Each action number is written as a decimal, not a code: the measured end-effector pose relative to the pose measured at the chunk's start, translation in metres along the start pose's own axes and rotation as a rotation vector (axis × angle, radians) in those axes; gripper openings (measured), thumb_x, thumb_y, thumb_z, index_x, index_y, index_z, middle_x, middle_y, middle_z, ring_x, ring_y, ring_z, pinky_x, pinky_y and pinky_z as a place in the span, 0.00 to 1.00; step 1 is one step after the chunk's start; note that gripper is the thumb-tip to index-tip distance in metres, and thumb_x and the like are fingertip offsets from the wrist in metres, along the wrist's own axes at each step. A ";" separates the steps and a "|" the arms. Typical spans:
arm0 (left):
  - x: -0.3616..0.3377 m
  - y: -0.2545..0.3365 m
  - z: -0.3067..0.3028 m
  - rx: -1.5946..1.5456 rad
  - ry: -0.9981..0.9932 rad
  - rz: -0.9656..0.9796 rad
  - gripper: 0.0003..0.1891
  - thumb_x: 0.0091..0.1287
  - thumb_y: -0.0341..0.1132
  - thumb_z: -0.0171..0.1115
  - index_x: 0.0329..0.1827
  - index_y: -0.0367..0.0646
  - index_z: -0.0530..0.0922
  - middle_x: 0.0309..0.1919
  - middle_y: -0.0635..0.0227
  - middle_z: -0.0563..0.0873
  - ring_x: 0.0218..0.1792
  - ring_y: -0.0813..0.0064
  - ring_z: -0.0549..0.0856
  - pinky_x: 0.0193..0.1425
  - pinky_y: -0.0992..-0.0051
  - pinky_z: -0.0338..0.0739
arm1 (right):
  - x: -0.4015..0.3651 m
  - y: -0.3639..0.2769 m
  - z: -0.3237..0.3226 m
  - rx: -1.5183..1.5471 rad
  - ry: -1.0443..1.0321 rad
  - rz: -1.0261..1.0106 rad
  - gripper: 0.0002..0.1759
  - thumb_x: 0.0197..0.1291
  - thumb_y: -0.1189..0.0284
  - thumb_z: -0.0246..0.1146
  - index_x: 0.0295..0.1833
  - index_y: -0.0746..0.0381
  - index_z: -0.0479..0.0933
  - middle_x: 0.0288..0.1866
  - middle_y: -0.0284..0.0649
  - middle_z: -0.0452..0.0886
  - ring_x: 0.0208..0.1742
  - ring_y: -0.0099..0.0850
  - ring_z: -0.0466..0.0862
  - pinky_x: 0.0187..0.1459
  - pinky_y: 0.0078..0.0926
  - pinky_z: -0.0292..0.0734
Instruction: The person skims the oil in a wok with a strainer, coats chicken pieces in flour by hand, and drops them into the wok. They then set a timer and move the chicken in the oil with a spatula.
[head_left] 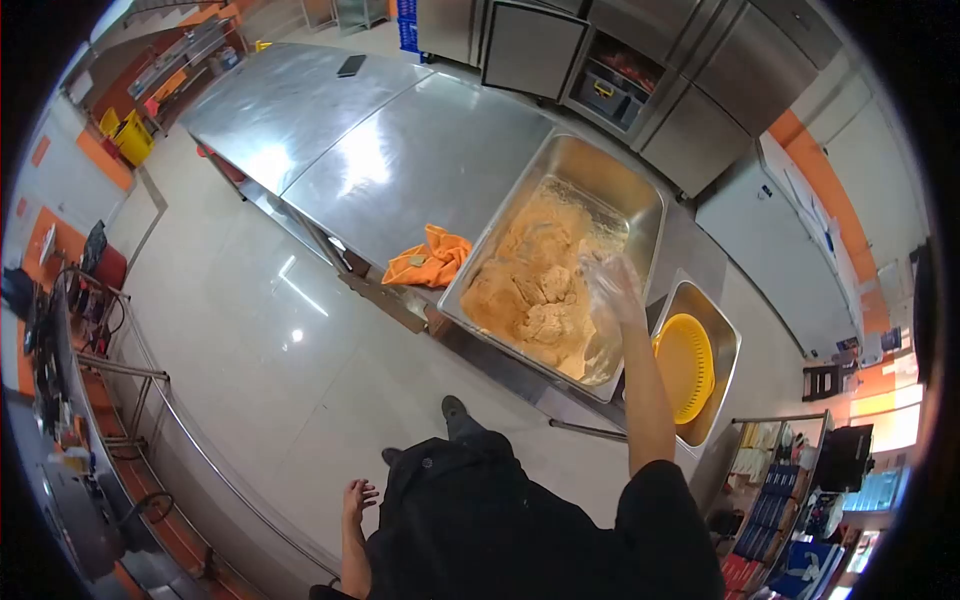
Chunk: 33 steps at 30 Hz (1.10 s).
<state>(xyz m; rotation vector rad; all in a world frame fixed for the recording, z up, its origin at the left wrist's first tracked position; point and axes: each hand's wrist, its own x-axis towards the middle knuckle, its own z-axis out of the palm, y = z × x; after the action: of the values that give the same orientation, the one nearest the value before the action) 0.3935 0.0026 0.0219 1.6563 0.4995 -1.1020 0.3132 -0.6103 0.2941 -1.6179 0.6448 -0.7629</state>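
Observation:
A deep steel pan (654, 205) holds a heap of light brown, flour-like powder (545, 250) with lumpy, coated pieces (555, 315) in it. My right hand (615, 285), in a clear plastic glove, reaches in at the pan's right side, close over the powder. Its fingers point toward the heap and look extended, with nothing visible in them. Down by my left side hangs my left hand (360, 495), bare, its fingers apart and loosely bent. Right of the big pan, a smaller steel pan (728, 345) contains a yellow perforated basket (688, 368).
An orange cloth (430, 258) lies at the edge of the steel table (420, 140), left of the pan. A dark phone (351, 66) rests farther back. Steel refrigerators (700, 75) and a white chest freezer (785, 255) stand beyond. A metal rail (215, 450) runs along the left.

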 end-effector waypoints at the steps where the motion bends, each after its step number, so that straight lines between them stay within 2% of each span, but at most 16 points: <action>1: 0.000 0.001 -0.002 0.015 0.000 -0.007 0.15 0.63 0.42 0.50 0.45 0.41 0.70 0.32 0.64 0.79 0.31 0.66 0.83 0.31 0.66 0.76 | 0.012 0.020 -0.010 0.077 0.006 -0.064 0.19 0.57 0.57 0.57 0.31 0.65 0.75 0.27 0.34 0.76 0.25 0.24 0.73 0.28 0.24 0.70; 3: -0.004 0.000 -0.016 0.042 0.010 -0.086 0.15 0.63 0.42 0.49 0.45 0.41 0.70 0.32 0.62 0.79 0.32 0.63 0.82 0.33 0.62 0.76 | 0.031 0.043 -0.015 0.629 0.030 0.433 0.14 0.55 0.63 0.61 0.34 0.64 0.73 0.31 0.35 0.76 0.27 0.25 0.75 0.28 0.23 0.72; 4: 0.008 -0.009 -0.027 0.079 0.033 -0.186 0.16 0.63 0.42 0.48 0.47 0.40 0.69 0.34 0.59 0.79 0.33 0.60 0.82 0.35 0.59 0.75 | 0.045 0.070 -0.013 0.632 0.035 0.439 0.14 0.55 0.63 0.61 0.34 0.64 0.73 0.31 0.35 0.76 0.27 0.25 0.75 0.28 0.23 0.72; 7: 0.006 -0.013 -0.039 0.012 0.087 -0.201 0.18 0.62 0.42 0.48 0.49 0.39 0.68 0.35 0.59 0.79 0.33 0.61 0.82 0.35 0.60 0.75 | 0.059 0.120 0.010 0.219 -0.430 0.236 0.09 0.53 0.72 0.60 0.37 0.65 0.72 0.37 0.42 0.77 0.40 0.31 0.78 0.41 0.26 0.77; 10: -0.003 -0.005 -0.031 -0.011 0.112 -0.150 0.18 0.62 0.43 0.48 0.48 0.39 0.68 0.34 0.59 0.79 0.32 0.61 0.82 0.34 0.60 0.75 | 0.055 0.111 0.036 0.402 -0.376 0.386 0.07 0.53 0.73 0.58 0.36 0.65 0.73 0.31 0.40 0.76 0.34 0.31 0.79 0.37 0.25 0.77; 13: -0.009 -0.005 -0.016 -0.058 0.139 -0.113 0.17 0.62 0.43 0.48 0.47 0.40 0.68 0.33 0.60 0.78 0.32 0.63 0.81 0.33 0.62 0.75 | 0.065 0.165 0.027 0.699 -0.618 0.659 0.08 0.49 0.76 0.60 0.36 0.65 0.73 0.29 0.38 0.76 0.30 0.30 0.79 0.35 0.25 0.78; 14: -0.010 -0.008 -0.013 -0.074 0.144 -0.120 0.17 0.62 0.43 0.48 0.47 0.40 0.68 0.33 0.60 0.78 0.32 0.63 0.81 0.33 0.62 0.75 | 0.070 0.206 0.021 0.273 -0.613 0.341 0.07 0.50 0.77 0.59 0.37 0.65 0.73 0.29 0.38 0.77 0.31 0.31 0.79 0.34 0.26 0.78; 16: -0.007 -0.019 -0.007 -0.085 0.143 -0.146 0.17 0.62 0.42 0.47 0.48 0.39 0.69 0.31 0.61 0.79 0.32 0.64 0.81 0.33 0.63 0.75 | 0.070 0.206 0.019 -0.149 -0.597 0.015 0.08 0.50 0.79 0.58 0.38 0.66 0.74 0.30 0.39 0.77 0.31 0.31 0.79 0.34 0.26 0.78; 18: 0.004 -0.043 -0.009 -0.100 0.115 -0.168 0.17 0.63 0.42 0.47 0.47 0.40 0.70 0.31 0.62 0.79 0.33 0.64 0.82 0.33 0.62 0.76 | 0.062 0.133 0.020 -0.116 -0.632 0.017 0.06 0.54 0.80 0.53 0.37 0.66 0.74 0.30 0.35 0.77 0.27 0.25 0.78 0.24 0.21 0.72; 20: 0.013 -0.074 -0.017 -0.106 0.084 -0.189 0.16 0.63 0.42 0.47 0.47 0.41 0.71 0.30 0.63 0.79 0.33 0.64 0.82 0.34 0.61 0.76 | 0.071 0.117 0.009 0.138 -0.556 0.137 0.06 0.54 0.78 0.55 0.38 0.66 0.74 0.33 0.37 0.78 0.29 0.26 0.79 0.27 0.23 0.75; 24: 0.032 -0.130 -0.037 0.776 0.052 0.374 0.14 0.62 0.40 0.49 0.46 0.44 0.75 0.27 0.66 0.80 0.30 0.67 0.80 0.37 0.61 0.76 | 0.114 0.139 -0.042 0.404 -0.426 0.500 0.14 0.51 0.73 0.63 0.43 0.67 0.73 0.41 0.43 0.79 0.38 0.32 0.80 0.39 0.30 0.79; 26: 0.037 -0.125 -0.028 0.988 0.043 0.532 0.14 0.61 0.39 0.50 0.45 0.44 0.76 0.27 0.66 0.80 0.29 0.68 0.80 0.38 0.62 0.76 | 0.116 0.150 -0.056 0.502 -0.427 0.369 0.15 0.50 0.72 0.64 0.42 0.68 0.73 0.40 0.45 0.78 0.38 0.34 0.80 0.39 0.31 0.79; 28: 0.025 -0.108 -0.017 0.676 0.090 0.309 0.14 0.61 0.40 0.50 0.45 0.43 0.75 0.27 0.66 0.80 0.31 0.66 0.80 0.39 0.62 0.76 | 0.123 0.152 -0.060 0.602 -0.436 0.244 0.17 0.49 0.70 0.65 0.42 0.69 0.73 0.39 0.46 0.78 0.39 0.36 0.80 0.40 0.33 0.79; 29: 0.013 -0.096 -0.012 0.519 0.112 0.193 0.14 0.61 0.41 0.51 0.44 0.43 0.75 0.28 0.65 0.80 0.32 0.65 0.81 0.39 0.62 0.76 | 0.127 0.152 -0.059 0.077 -0.492 0.113 0.16 0.47 0.71 0.66 0.40 0.69 0.74 0.38 0.47 0.78 0.38 0.37 0.80 0.40 0.33 0.79; 31: 0.004 -0.077 -0.002 0.198 0.156 -0.036 0.15 0.60 0.42 0.51 0.44 0.42 0.74 0.28 0.64 0.80 0.34 0.63 0.81 0.39 0.62 0.76 | 0.132 0.147 -0.053 -0.447 -0.535 -0.031 0.16 0.46 0.72 0.67 0.39 0.69 0.75 0.37 0.48 0.79 0.38 0.37 0.80 0.40 0.33 0.79; 33: 0.006 -0.063 -0.001 0.051 0.164 -0.111 0.15 0.61 0.42 0.51 0.45 0.41 0.73 0.30 0.63 0.80 0.34 0.63 0.81 0.37 0.62 0.76 | 0.128 0.130 -0.048 0.175 -0.739 -0.073 0.14 0.45 0.74 0.65 0.38 0.69 0.75 0.35 0.45 0.79 0.36 0.35 0.80 0.37 0.33 0.79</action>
<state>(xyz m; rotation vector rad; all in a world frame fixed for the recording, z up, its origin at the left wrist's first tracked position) 0.3493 0.0260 -0.0161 1.7906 0.6807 -1.0710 0.3570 -0.7605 0.1885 -1.6138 -0.0134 -0.2181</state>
